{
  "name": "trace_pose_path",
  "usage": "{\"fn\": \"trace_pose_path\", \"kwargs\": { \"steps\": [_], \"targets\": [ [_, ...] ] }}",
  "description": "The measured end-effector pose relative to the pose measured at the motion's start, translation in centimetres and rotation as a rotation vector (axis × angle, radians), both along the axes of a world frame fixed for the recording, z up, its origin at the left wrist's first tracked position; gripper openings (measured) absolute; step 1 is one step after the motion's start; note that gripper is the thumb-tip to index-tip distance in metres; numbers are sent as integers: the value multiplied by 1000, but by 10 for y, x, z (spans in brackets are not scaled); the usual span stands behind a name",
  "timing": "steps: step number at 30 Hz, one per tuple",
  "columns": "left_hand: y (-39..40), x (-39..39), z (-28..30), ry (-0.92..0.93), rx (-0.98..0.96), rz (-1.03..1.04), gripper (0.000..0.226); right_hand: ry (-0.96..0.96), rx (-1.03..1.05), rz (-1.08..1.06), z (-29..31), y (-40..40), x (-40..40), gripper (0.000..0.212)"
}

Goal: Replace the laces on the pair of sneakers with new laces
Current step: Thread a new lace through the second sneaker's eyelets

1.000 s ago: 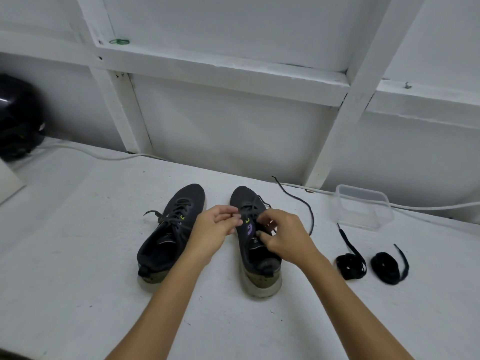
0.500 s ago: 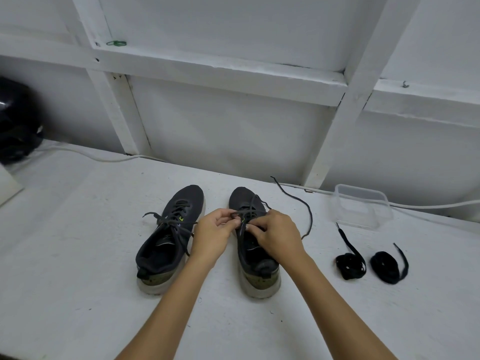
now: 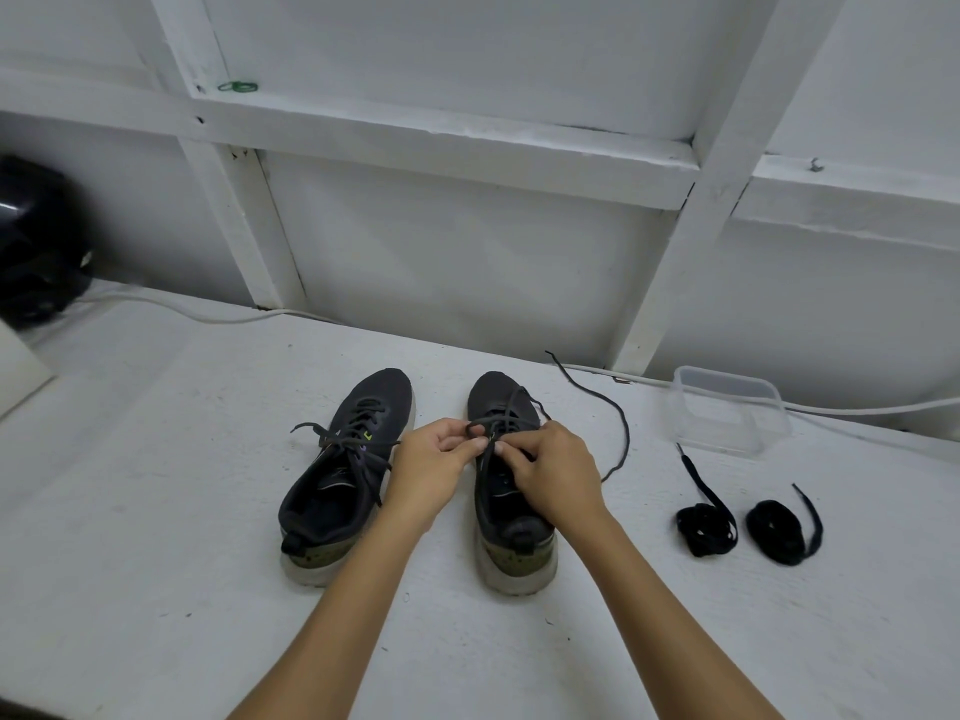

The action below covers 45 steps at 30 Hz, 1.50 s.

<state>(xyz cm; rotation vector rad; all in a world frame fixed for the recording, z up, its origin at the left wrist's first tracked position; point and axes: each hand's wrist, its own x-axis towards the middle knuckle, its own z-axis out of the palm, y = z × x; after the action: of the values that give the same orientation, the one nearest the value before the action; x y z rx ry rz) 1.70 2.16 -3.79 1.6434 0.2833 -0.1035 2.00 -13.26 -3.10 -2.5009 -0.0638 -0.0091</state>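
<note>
at centre frame, on a rough white-painted table (image 3: 156, 589): a pair of dark grey knit sneakers, toes toward the white panelled wall. left hand (image 3: 434, 475) and right hand (image 3: 556, 475) meeting over the tongue of the right-of-centre dark sneaker (image 3: 511, 511), fingertips of each pinching its thin dark old lace (image 3: 498, 420) where it crosses the upper eyelets. free end of that lace trailing off to the right in a loose curve, tip up near the wall's foot. to the left of centre, the second dark sneaker (image 3: 345, 470), fully laced, bow undone, lace ends splayed to either side and touched by neither hand.

at lower right of frame, well apart from both shoes: two coiled bundles of flat black new laces (image 3: 706, 527), side by side, unopened. just above them, an empty clear plastic tub (image 3: 727, 407). at far left edge, a glossy black helmet-like object (image 3: 36, 241), only partly in view.

step in hand, by the look of it: unthreading the old lace from the first shoe, with most rows apparently yet to be freed. next move likely calling for a steady pull through one eyelet at a time, keeping the shoe from sliding, before reaching for a black coil.
</note>
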Motion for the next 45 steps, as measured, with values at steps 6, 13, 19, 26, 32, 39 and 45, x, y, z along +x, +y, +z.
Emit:
{"fn": "trace_pose_path", "kwargs": {
  "steps": [6,13,19,26,32,39,45],
  "targets": [
    [-5,-7,3,-71,203,-32,13,22,30,17,-3,-1,-3,21],
    [-1,-6,13,-132,499,-124,17,-1,85,-14,2,4,-3,17],
    [-6,-15,7,-27,428,-133,46,38,85,27,15,-5,2,8],
    [-7,-17,10,-68,522,-107,38,213,440,21,36,-15,4,11],
    [-6,-17,22,16,505,-216,32,255,984,-192,55,-38,11,14],
    [-33,-24,30,144,438,-305,43,361,1146,-153,55,-30,13,18],
    [-28,-26,25,143,416,-312,41,310,1344,-140,57,-30,13,24]
  ]
}}
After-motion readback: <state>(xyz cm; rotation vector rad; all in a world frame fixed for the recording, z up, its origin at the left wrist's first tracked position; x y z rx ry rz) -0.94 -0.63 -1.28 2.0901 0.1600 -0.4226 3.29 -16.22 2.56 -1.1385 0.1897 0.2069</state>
